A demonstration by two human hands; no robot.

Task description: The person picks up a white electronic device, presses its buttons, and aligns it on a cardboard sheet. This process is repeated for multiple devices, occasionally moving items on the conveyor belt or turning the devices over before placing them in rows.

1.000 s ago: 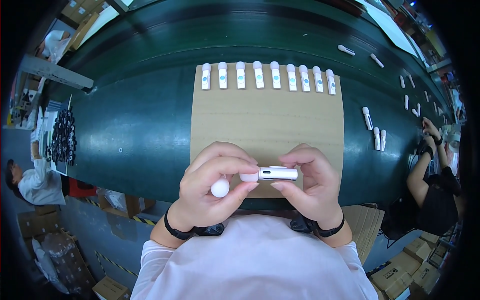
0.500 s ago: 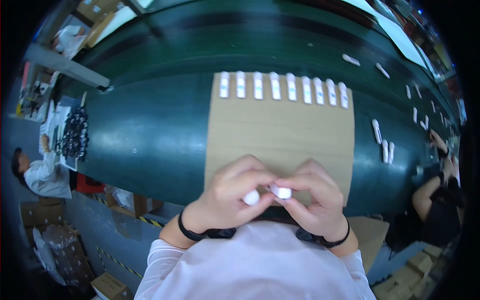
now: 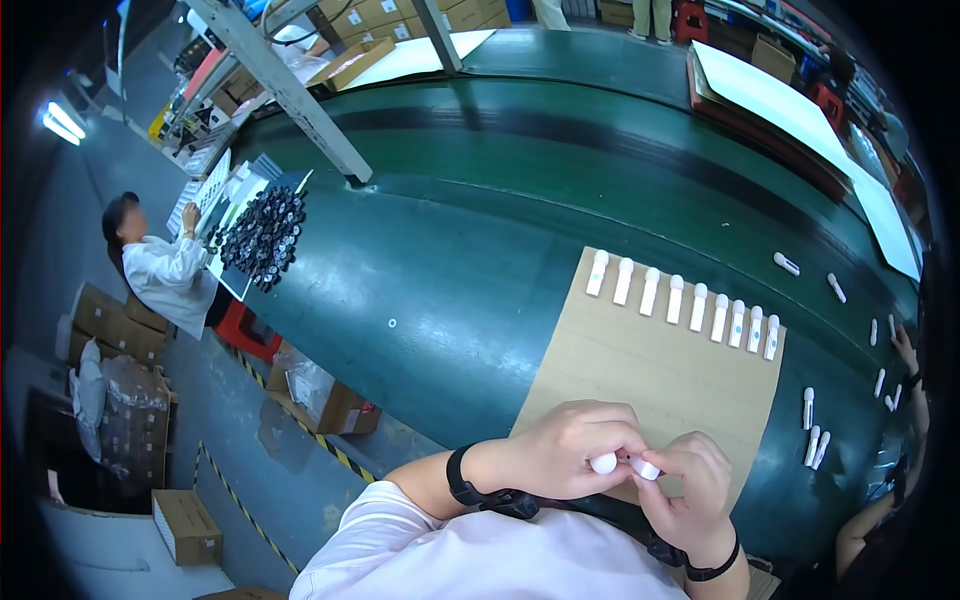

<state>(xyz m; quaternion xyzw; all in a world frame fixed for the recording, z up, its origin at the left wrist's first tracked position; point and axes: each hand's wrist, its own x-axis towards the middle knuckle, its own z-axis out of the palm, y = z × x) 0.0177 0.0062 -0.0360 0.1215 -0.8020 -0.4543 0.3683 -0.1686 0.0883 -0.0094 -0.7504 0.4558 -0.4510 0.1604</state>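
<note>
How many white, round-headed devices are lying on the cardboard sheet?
9 white devices, in a single row along the far edge of the cardboard sheet; any beneath the left hand or right hand would be hidden.

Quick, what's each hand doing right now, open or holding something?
Left hand: closed, holding a white round-ended piece.
Right hand: closed, pinching a second white piece.

Cardboard sheet (image 3: 650,385): bare middle band, passable between the row of white devices (image 3: 698,306) above and the left hand (image 3: 575,450) and right hand (image 3: 694,490) at lower centre-right.
Green table (image 3: 450,310): broad open stretch, centre of frame.
Slanted post (image 3: 285,95): blocks upper left.
Black parts pile (image 3: 262,236): bars the left.
Right side: loose white devices (image 3: 809,408) and a co-worker's hand (image 3: 904,348) narrow passage.
</note>
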